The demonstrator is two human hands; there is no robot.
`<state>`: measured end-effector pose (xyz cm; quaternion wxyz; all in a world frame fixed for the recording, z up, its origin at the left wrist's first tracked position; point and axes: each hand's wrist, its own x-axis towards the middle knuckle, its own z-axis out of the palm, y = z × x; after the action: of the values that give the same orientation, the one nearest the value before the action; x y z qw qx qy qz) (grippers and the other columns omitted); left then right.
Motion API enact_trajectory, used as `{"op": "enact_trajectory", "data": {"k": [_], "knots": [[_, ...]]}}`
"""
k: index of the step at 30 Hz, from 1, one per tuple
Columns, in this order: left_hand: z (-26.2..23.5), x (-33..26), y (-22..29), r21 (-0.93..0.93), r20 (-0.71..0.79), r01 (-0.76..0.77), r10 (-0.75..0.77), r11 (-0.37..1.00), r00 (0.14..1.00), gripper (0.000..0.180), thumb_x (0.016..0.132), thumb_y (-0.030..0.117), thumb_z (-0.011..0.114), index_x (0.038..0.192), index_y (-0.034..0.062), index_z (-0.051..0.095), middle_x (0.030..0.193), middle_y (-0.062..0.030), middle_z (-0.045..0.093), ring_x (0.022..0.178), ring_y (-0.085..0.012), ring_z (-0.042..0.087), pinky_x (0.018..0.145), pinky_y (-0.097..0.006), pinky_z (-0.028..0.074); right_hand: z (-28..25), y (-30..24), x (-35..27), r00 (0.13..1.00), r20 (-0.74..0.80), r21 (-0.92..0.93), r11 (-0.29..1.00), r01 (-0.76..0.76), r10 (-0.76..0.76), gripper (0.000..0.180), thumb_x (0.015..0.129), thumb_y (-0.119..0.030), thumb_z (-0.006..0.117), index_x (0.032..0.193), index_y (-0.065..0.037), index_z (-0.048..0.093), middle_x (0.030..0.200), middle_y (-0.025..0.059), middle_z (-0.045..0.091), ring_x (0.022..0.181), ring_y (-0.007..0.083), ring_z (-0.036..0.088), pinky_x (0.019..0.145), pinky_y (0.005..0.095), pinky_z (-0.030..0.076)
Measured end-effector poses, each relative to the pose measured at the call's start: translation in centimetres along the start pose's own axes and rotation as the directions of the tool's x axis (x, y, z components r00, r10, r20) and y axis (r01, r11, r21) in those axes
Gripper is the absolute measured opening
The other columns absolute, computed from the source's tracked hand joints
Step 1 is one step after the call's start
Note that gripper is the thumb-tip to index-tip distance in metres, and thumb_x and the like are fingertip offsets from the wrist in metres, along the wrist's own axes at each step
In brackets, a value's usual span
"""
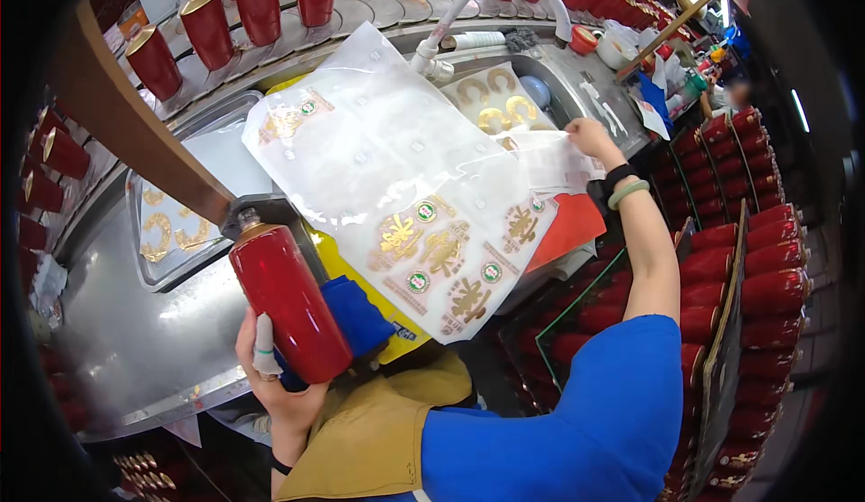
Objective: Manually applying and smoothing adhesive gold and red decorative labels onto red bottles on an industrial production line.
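My left hand [286,405] is wrapped round the lower end of a glossy red bottle [295,299] with a gold neck. A pale cover sits on one finger. The bottle is tilted, its neck up against the dark bracket at the end of a brown bar [149,110]. Between the fingers of my right hand [590,140] is pinched a small translucent sheet [548,161], lifted at one corner. Beneath it lies a large decal sheet [387,155] with gold characters and green-and-red round marks. A folded blue cloth [353,311] lies beside the bottle.
Gold curved decals lie in a metal tray [162,277] at left and on a sheet [509,110] near the white faucet [431,59]. Red bottles [259,11] stand along the slatted conveyor [374,6] behind. Racks of red bottles [712,263] rise at right. A red sheet [569,232] sticks out underneath.
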<state>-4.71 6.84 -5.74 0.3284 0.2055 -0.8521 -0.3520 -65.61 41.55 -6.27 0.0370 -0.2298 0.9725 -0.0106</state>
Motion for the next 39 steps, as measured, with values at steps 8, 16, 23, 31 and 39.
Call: {"op": "enact_trajectory", "data": {"k": [8, 16, 23, 31, 39], "knots": [[-0.4, 0.1, 0.5, 0.055, 0.027, 0.034, -0.035, 0.998, 0.999, 0.099, 0.065, 0.013, 0.090, 0.153, 0.0019, 0.046, 0.155, -0.0180, 0.043, 0.142, -0.0364, 0.046, 0.118, -0.044, 0.035, 4.0, 5.5, 3.0, 0.983, -0.181, 0.228, 0.972, 0.064, -0.023, 0.019, 0.083, -0.007, 0.076, 0.101, -0.004, 0.078, 0.098, 0.0174, 0.077, 0.096, 0.0338, 0.073, 0.087, 0.0430, 0.056], [-0.9, 0.3, 1.4, 0.139, 0.047, 0.028, -0.035, 0.990, 0.998, 0.096, 0.066, 0.011, 0.090, 0.152, 0.0038, 0.049, 0.155, -0.0188, 0.046, 0.142, -0.0354, 0.048, 0.117, -0.042, 0.038, 2.0, -6.9, 3.8, 0.810, -0.394, -0.271, 0.897, 0.350, -0.435, 0.008, 0.089, -0.010, 0.065, 0.086, -0.010, 0.073, 0.089, 0.0110, 0.071, 0.087, 0.0348, 0.070, 0.075, 0.0437, 0.054], [-0.8, 0.8, 1.7, 0.034, 0.061, 0.043, -0.045, 0.998, 0.997, 0.100, 0.068, 0.010, 0.091, 0.155, 0.0037, 0.044, 0.158, -0.0228, 0.042, 0.142, -0.0374, 0.048, 0.115, -0.042, 0.042, 5.7, -15.7, 6.3, 0.905, 0.153, 0.035, 0.917, 0.397, -0.397, 0.016, 0.086, -0.012, 0.064, 0.090, -0.006, 0.078, 0.092, 0.0220, 0.074, 0.088, 0.0419, 0.072, 0.081, 0.0505, 0.056], [-0.5, -0.2, 1.0, -0.127, 0.091, 0.178, -0.168, 0.976, 0.982, 0.112, 0.071, 0.013, 0.092, 0.161, -0.0029, 0.028, 0.147, -0.0260, 0.054, 0.131, -0.0353, 0.060, 0.107, -0.040, 0.050, -7.2, -28.8, -6.4, 0.592, -0.458, 0.145, 0.601, 0.786, -0.663, 0.008, 0.093, -0.003, 0.065, 0.100, -0.001, 0.068, 0.095, 0.0150, 0.068, 0.085, 0.0333, 0.067, 0.077, 0.0384, 0.051], [-1.9, 0.5, 1.6, -0.200, 0.214, 0.351, -0.309, 0.915, 0.927, 0.114, 0.074, 0.016, 0.092, 0.162, -0.0067, 0.022, 0.137, -0.0223, 0.061, 0.122, -0.0302, 0.064, 0.103, -0.038, 0.051, -10.9, -41.2, -21.1, 0.411, -0.335, 0.599, 0.145, 0.788, -0.848, 0.018, 0.088, 0.005, 0.067, 0.104, -0.003, 0.068, 0.100, 0.0130, 0.071, 0.094, 0.0337, 0.068, 0.080, 0.0394, 0.054]]}}
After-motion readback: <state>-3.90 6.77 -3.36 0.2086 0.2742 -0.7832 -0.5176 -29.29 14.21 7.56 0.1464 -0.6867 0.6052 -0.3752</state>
